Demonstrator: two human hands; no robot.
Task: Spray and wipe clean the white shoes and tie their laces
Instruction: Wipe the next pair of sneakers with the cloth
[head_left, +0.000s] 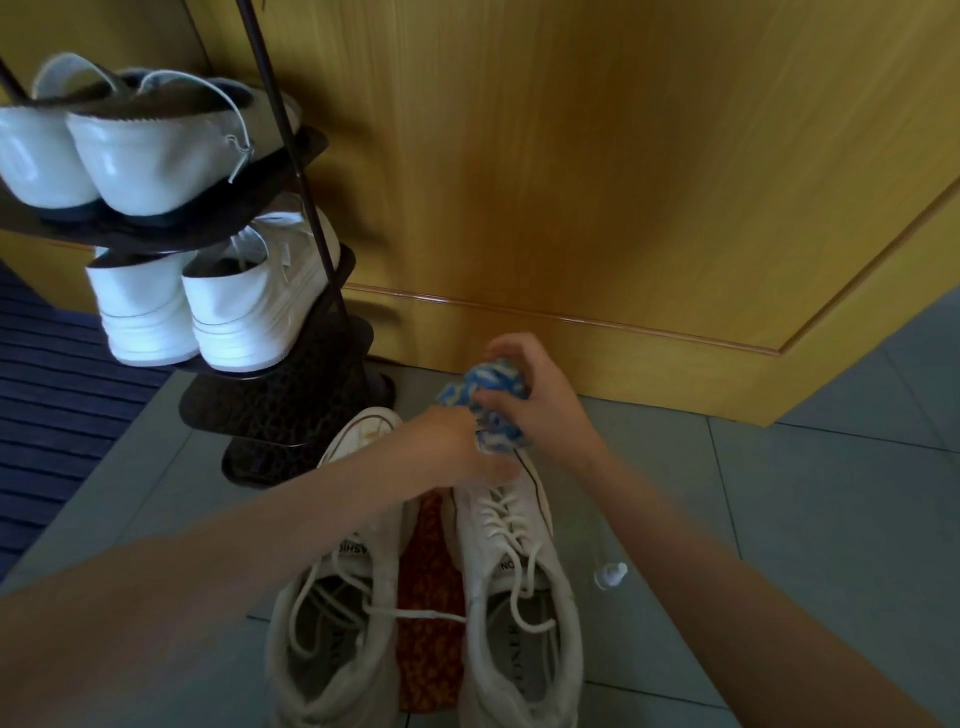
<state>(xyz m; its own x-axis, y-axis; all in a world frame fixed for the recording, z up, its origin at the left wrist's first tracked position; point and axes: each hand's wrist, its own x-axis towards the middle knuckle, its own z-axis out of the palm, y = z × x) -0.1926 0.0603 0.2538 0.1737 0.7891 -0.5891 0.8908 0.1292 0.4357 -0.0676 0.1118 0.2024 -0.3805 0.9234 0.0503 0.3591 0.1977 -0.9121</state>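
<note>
both hands meet over the toes of the shoes. right hand (540, 400) is curled round a wadded blue-and-white cloth (493, 382); left hand (449, 441) pinches the lower part of the wad, though blur hides the exact fingertips.

cloth: held in the air just above the toe of the right shoe (519, 566). whether it touches the shoe, cannot tell. looks soft, light and limp, so it is best kept bunched in the palm, as the right hand has it.

shoes: left shoe (337, 597) and right shoe sit side by side on the tiled floor (779, 519), partly on an orange patterned mat (428, 571). heels are near the bottom edge of the view, toes point away toward the wooden panel (571, 182), and the long axes run near to far. uppers look soft and the soles stiffer; steady a shoe by its heel or sole. laces (415, 614) hang loose, one end trailing across the mat.

small white object (610, 574) on the floor right of the shoes; too small to identify.
</note>
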